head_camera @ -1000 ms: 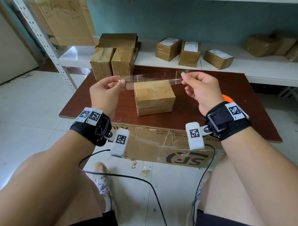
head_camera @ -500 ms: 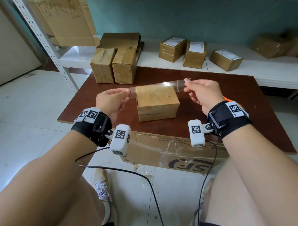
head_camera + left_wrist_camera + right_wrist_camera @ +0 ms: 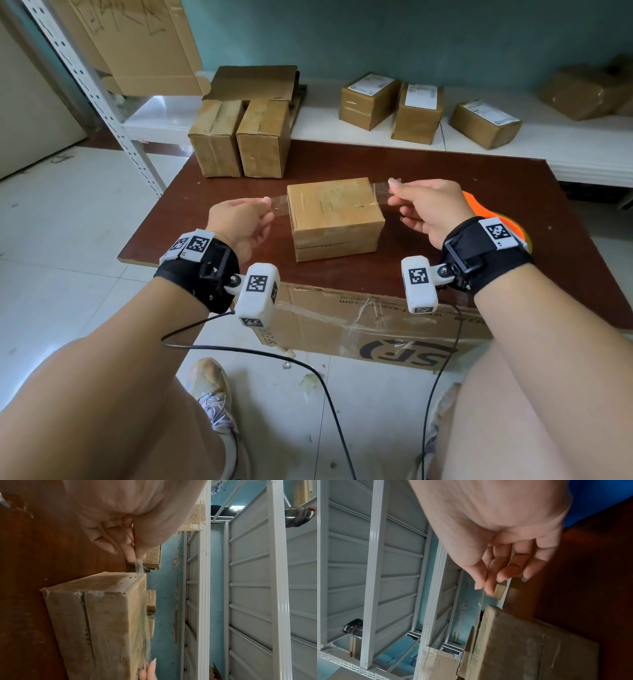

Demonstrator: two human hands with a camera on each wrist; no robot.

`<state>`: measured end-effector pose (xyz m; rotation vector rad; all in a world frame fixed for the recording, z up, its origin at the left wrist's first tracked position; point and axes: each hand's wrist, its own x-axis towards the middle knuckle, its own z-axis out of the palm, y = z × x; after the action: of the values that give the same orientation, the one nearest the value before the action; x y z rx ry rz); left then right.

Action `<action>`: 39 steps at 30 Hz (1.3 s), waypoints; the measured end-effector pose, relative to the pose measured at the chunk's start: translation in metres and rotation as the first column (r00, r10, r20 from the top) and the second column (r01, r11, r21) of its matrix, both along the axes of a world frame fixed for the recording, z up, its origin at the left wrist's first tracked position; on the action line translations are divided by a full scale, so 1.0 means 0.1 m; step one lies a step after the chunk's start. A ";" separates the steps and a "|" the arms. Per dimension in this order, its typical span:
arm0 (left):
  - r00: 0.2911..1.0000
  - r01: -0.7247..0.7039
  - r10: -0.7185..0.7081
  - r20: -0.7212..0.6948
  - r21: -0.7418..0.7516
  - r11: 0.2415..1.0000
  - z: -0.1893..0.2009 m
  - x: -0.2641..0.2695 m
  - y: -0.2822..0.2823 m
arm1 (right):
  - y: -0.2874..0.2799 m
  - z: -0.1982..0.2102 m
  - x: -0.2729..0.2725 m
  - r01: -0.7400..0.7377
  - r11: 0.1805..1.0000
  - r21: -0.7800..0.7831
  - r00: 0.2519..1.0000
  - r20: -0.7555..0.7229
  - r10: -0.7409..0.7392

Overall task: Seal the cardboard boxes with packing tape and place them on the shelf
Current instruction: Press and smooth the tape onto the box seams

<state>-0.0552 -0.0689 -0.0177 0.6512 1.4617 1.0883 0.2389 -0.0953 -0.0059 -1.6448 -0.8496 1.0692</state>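
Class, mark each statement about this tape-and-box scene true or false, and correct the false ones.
1. Both hands pinch the ends of one clear tape strip. True.
2. The strip spans the box on the brown table. True.
3. The left hand rests flat on the box. False: it holds the strip beside it.
4. The right hand grips a tape dispenser. False: only the strip's end.
5. Labelled boxes sit on the white shelf. True.

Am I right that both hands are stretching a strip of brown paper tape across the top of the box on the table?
Not quite: the tape strip is clear, not brown, as the head view shows. The left hand and right hand do stretch it across the box on the table.
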 end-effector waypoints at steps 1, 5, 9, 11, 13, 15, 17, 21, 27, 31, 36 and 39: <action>1.000 -0.002 0.002 0.000 -0.001 1.000 -0.01 0.00 0.00 | 0.01 -0.01 0.00 -0.002 1.000 -0.008 1.000 0.001 0.002; 1.000 -0.004 0.004 0.000 -0.012 1.000 -0.07 0.00 0.03 | 0.04 -0.05 -0.01 0.005 0.999 -0.048 1.000 -0.018 -0.006; 1.000 0.018 -0.017 0.014 -0.053 0.998 -0.11 0.05 0.04 | 0.06 -0.10 -0.04 0.010 0.997 -0.073 0.998 -0.063 -0.014; 0.999 0.012 -0.010 0.030 -0.065 0.998 -0.13 0.08 0.05 | 0.06 -0.12 -0.05 0.004 0.997 -0.081 0.995 -0.096 -0.012; 0.999 -0.005 0.008 0.040 -0.068 0.998 -0.14 0.12 0.06 | 0.06 -0.12 -0.06 0.001 0.996 -0.087 0.991 -0.131 -0.012; 0.999 -0.039 0.040 0.023 -0.054 0.998 -0.17 0.18 0.06 | 0.06 -0.12 -0.08 -0.003 0.996 -0.091 0.989 -0.149 -0.011; 0.997 -0.081 0.081 0.008 -0.036 0.996 -0.20 0.25 0.06 | 0.06 -0.13 -0.11 -0.011 0.995 -0.094 0.988 -0.154 -0.004; 0.993 -0.117 0.117 -0.002 -0.025 0.993 -0.24 0.38 0.05 | 0.06 -0.17 -0.15 -0.004 0.995 -0.100 0.987 -0.162 -0.012; 0.992 -0.045 0.044 -0.117 -0.006 0.999 -0.31 0.44 0.06 | 0.07 -0.22 -0.21 0.040 0.993 -0.109 0.984 -0.170 -0.058; 0.978 -0.015 0.018 -0.208 0.014 1.000 -0.31 0.47 0.07 | 0.08 -0.25 -0.22 0.053 0.994 -0.094 0.987 -0.145 -0.067; 0.962 -0.001 0.009 -0.274 0.031 1.000 -0.35 0.49 0.08 | 0.14 -0.30 -0.24 0.030 0.995 -0.091 0.994 -0.099 -0.039; 0.966 -0.006 0.004 -0.257 -0.006 1.000 -0.35 0.51 0.10 | 0.17 -0.32 -0.26 0.012 0.995 -0.095 0.997 -0.074 -0.019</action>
<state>-0.0043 -0.0590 -0.0527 0.8083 1.6885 1.0307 0.2131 -0.0782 -0.0376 -1.6754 -0.7461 1.1685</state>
